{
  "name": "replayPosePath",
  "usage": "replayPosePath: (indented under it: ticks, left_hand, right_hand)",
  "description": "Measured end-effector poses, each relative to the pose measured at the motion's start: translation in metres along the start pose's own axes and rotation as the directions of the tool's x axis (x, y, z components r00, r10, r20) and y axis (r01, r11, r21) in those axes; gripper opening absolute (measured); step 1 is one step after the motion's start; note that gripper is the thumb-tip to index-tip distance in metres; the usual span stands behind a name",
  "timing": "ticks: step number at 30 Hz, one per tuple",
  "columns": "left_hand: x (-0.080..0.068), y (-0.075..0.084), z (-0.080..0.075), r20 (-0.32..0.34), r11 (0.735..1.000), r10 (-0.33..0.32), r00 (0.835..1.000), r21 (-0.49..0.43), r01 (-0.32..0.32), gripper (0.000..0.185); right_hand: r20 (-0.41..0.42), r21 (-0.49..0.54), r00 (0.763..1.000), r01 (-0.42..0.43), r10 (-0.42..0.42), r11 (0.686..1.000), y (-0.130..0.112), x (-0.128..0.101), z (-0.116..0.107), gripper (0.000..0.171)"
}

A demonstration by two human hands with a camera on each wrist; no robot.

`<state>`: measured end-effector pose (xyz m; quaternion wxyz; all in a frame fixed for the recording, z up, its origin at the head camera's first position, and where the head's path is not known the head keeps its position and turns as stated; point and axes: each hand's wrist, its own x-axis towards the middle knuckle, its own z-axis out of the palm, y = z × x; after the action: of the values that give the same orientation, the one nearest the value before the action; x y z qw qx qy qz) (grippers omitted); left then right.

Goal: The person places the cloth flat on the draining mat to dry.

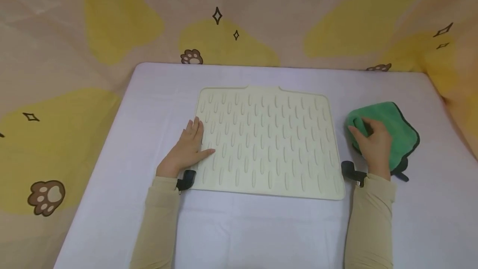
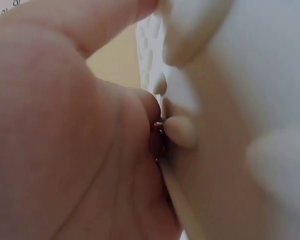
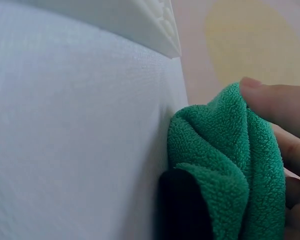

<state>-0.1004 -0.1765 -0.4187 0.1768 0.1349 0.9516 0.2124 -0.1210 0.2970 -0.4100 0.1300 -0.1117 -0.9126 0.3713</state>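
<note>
In the head view, your left hand (image 1: pixel 188 143) lies flat over the left edge of the cream ribbed drying mat (image 1: pixel 265 140), fingers stretched out along that edge and thumb spread wide over the raised ribs (image 1: pixel 254 152). Your right hand (image 1: pixel 375 144) pinches a raised fold of the green microfibre cloth (image 1: pixel 399 132) between thumb and fingers. The cloth rests on the worktop (image 1: pixel 261 231) just beside the mat's right edge and apart from it; most of its dark-edged spread reaches out past your fingers, away to the right. The step in hand looks like gathering up the cloth while your left hand steadies the mat. Your next move would seem to call for a secure pinch on that fold and light pressure on the left, so the mat does not slide.

In the left wrist view, your palm sits close against the mat's edge, with the ribs standing up near your fingers. You seem to hold nothing there; the fingertips are mostly hidden.

In the right wrist view, the cloth bunches in thick folds against your fingers, gripped near its top. The mat's corner shows well apart from it. Whether the lowest folds touch the worktop, you cannot tell here.
</note>
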Motion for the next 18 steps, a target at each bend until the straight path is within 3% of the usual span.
replayPosePath:
  ticks: [7, 18]
  left_hand:
    - [0.0039, 0.0017, 0.0036, -0.016, 0.997, -0.045, 0.999, 0.058, 0.046, 0.092]
    - [0.0057, -0.0003, 0.0045, -0.006, 0.997, -0.050, 0.999, 0.060, 0.051, 0.092]
  right_hand:
    - [-0.013, -0.038, 1.000, 0.024, -0.024, 0.999, 0.0000, 0.0004, 0.0016, 0.042]
    - [-0.032, -0.030, 0.998, 0.045, -0.046, 0.999, -0.0010, 0.0001, 0.0034, 0.038]
